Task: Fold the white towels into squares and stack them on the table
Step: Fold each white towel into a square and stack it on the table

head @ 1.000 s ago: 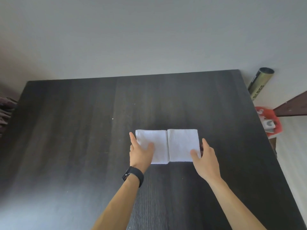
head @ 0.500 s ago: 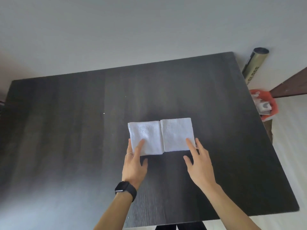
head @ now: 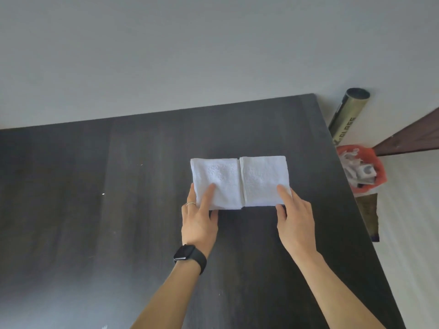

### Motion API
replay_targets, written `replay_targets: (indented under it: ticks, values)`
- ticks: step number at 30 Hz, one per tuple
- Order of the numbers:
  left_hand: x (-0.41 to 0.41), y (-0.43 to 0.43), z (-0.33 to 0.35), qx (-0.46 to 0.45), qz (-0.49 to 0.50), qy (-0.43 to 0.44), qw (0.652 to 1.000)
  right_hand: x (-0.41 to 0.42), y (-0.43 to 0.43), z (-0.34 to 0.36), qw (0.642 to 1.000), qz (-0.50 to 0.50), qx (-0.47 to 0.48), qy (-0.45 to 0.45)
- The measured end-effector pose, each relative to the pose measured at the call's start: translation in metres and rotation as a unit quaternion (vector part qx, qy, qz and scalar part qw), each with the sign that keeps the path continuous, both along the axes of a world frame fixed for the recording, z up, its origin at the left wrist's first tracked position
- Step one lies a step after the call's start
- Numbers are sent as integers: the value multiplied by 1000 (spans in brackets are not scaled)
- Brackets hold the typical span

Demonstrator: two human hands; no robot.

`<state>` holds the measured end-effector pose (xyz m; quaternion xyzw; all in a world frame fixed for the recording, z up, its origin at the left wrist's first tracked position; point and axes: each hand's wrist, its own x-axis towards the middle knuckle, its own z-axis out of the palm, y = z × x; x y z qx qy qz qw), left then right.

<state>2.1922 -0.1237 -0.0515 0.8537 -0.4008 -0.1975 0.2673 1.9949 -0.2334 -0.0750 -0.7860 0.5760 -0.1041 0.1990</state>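
Observation:
Two folded white towel squares lie side by side and touching on the dark table (head: 118, 210). The fingers of my left hand (head: 198, 219) rest straight on the near left corner of the left towel (head: 218, 179), and its thumb lies against the near edge. My right hand (head: 295, 219) mirrors it on the right towel (head: 261, 176): the index finger lies on top near the right corner and the thumb is at the near edge. I wear a black watch (head: 188, 255) on my left wrist.
The table's right edge runs close to the towels. Beyond it on the floor stand an orange bin of scraps (head: 363, 172) and a metallic tube (head: 349, 115) leaning on the white wall. The wall rises behind the table's far edge.
Both hands slid from the towels' outer sides to their near corners, and the fingers now reach farther onto the cloth. The view has shifted; the towels stay side by side.

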Motion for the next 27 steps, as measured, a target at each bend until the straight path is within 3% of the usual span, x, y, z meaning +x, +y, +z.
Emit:
replay_targets:
  ticks: [16,27]
  values:
    - [42,-221,-6,8,-9,-73,997,31,-232,-12,995,54,-87,8]
    - [48,-237,-19,-37,-17,-74,996,33,-245,-29,987,25,-159,-14]
